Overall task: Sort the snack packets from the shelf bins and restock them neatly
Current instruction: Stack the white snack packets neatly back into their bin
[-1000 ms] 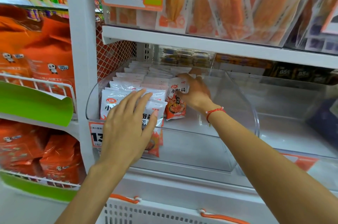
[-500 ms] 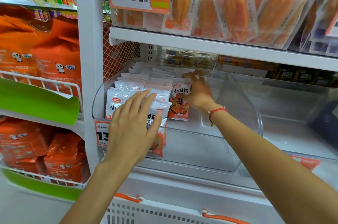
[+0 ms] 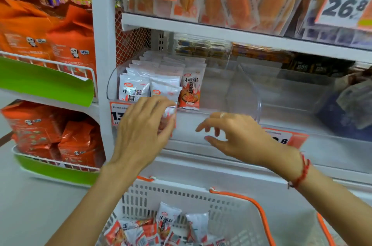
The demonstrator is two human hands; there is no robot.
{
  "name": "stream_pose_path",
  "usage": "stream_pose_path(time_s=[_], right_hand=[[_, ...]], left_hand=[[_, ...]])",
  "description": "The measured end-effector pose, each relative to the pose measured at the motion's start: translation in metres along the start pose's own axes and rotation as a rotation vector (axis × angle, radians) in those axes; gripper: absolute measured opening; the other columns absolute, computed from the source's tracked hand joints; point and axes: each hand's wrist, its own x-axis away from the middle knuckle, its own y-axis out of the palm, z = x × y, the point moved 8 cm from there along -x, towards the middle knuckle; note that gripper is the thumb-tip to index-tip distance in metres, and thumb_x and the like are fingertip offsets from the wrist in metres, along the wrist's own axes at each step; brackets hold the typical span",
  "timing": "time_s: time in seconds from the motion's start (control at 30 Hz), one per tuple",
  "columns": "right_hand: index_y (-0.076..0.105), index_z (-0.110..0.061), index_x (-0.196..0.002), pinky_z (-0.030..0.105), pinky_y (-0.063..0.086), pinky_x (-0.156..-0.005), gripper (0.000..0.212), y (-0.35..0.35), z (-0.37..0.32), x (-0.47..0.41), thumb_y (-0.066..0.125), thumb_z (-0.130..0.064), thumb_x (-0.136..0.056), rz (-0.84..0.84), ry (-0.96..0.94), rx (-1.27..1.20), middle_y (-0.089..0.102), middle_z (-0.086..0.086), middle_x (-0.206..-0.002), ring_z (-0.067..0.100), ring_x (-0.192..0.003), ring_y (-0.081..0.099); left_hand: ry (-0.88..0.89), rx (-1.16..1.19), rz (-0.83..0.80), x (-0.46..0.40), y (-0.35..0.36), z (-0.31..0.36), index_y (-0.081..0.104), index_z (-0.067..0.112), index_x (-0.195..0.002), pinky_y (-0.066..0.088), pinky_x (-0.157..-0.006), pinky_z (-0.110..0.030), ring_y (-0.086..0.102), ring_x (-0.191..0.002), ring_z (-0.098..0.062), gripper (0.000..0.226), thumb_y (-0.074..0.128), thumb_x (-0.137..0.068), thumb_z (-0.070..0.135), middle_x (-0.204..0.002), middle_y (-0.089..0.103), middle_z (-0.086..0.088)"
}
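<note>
- Shop shelving (image 3: 201, 31) is seen, with snack packets (image 3: 159, 78) stacked in a clear bin (image 3: 244, 93)
- One packet (image 3: 168, 117) is gripped by the left hand (image 3: 141, 133)
- Right hand (image 3: 235, 135) is held empty, fingers loosely spread
- More packets lie in a white basket (image 3: 201, 201) below

White-and-orange snack packets (image 3: 190, 89) stand upright in rows at the left of a clear shelf bin (image 3: 244, 93). More packets (image 3: 167, 225) lie jumbled in the white basket (image 3: 231, 215) below.

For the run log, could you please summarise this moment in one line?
left hand: touching front snack packet | right hand: empty, outside clear bin | basket: loose packets
</note>
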Motion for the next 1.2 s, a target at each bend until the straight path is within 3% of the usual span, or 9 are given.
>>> stream_pose_path(time_s=[0.07,0.17,0.4,0.5,0.6,0.77,0.97,1.07,1.2], right_hand=[[0.061,-0.039,-0.115,0.036,0.050,-0.073,0.022,0.027,-0.006,0.025,0.054,-0.037,-0.094,-0.058,-0.009,-0.003,0.062,-0.015,-0.110,0.009,-0.099,0.057],[0.061,-0.037,-0.117,0.029,0.042,-0.073,0.023,0.092,-0.002,0.059,0.054,-0.035,-0.095,-0.216,0.089,-0.143,0.063,-0.013,-0.109,0.011,-0.099,0.058],[0.062,-0.024,-0.123,0.033,0.046,-0.094,0.032,0.288,-0.006,0.146,0.050,-0.018,-0.093,-0.627,0.311,-0.279,0.064,0.000,-0.121,0.022,-0.110,0.058],[0.054,-0.021,-0.131,0.033,0.042,-0.098,0.036,0.337,-0.033,0.165,0.051,-0.024,-0.095,-0.686,0.333,-0.374,0.057,0.002,-0.132,0.022,-0.120,0.052],[0.043,-0.016,-0.141,0.038,0.042,-0.098,0.052,0.375,-0.060,0.172,0.055,-0.033,-0.093,-0.724,0.275,-0.406,0.052,0.010,-0.135,0.030,-0.123,0.048],[0.039,-0.007,-0.140,0.042,0.039,-0.101,0.053,0.401,-0.081,0.180,0.056,-0.023,-0.092,-0.757,0.237,-0.333,0.043,0.015,-0.140,0.033,-0.128,0.040],[0.068,-0.012,-0.103,0.027,0.043,-0.071,0.027,0.375,-0.050,0.166,0.068,-0.034,-0.087,-0.755,0.385,-0.564,0.066,0.006,-0.098,0.024,-0.090,0.061],[0.074,-0.014,-0.095,0.014,0.043,-0.054,0.021,0.328,-0.014,0.149,0.078,-0.029,-0.080,-0.579,0.612,-0.781,0.065,-0.005,-0.078,0.007,-0.063,0.058],[0.069,0.000,-0.099,0.017,0.050,-0.051,0.018,0.285,-0.001,0.136,0.071,-0.008,-0.084,-0.334,1.034,-1.429,0.071,0.010,-0.081,0.010,-0.057,0.063]], left_hand=[[-0.070,0.024,-0.147,0.028,0.004,0.007,0.067,0.027,-0.098,0.041,-0.060,-0.029,0.063,-0.084,-0.017,0.017,0.053,-0.090,0.032,-0.093,0.067,0.012],[-0.248,0.036,-0.466,0.082,0.040,-0.006,0.066,0.032,-0.105,0.039,-0.055,-0.025,0.066,-0.088,-0.013,0.015,0.054,-0.096,0.030,-0.099,0.068,0.016],[-0.394,0.093,-0.871,0.276,0.118,-0.017,0.067,0.024,-0.119,0.052,-0.085,-0.035,0.062,-0.111,-0.021,0.033,0.069,-0.088,0.016,-0.123,0.064,0.005],[-0.367,0.067,-1.155,0.345,0.134,-0.018,0.033,0.027,-0.150,0.023,-0.117,-0.037,0.021,-0.147,-0.019,0.051,0.046,-0.101,0.034,-0.158,0.020,0.006],[-0.356,0.023,-1.407,0.388,0.139,-0.029,0.012,0.031,-0.154,0.010,-0.120,-0.035,0.008,-0.149,-0.017,0.054,0.029,-0.104,0.041,-0.162,0.007,0.005],[-0.419,-0.015,-1.312,0.398,0.141,-0.035,0.031,0.035,-0.148,0.027,-0.111,-0.032,0.034,-0.138,-0.014,0.049,0.043,-0.100,0.042,-0.153,0.031,0.008],[-0.557,-0.045,-1.203,0.378,0.141,-0.034,0.034,0.027,-0.147,0.027,-0.114,-0.033,0.033,-0.139,-0.017,0.058,0.057,-0.094,0.029,-0.150,0.036,0.005],[-0.572,0.257,-1.100,0.340,0.147,-0.010,0.028,0.031,-0.149,0.019,-0.118,-0.034,0.019,-0.145,-0.012,0.078,0.070,-0.083,0.021,-0.155,0.022,0.010],[-0.581,0.700,-1.058,0.294,0.146,0.036,0.029,0.040,-0.146,0.029,-0.111,-0.026,0.024,-0.131,0.004,0.093,0.083,-0.072,0.021,-0.142,0.023,0.028]])
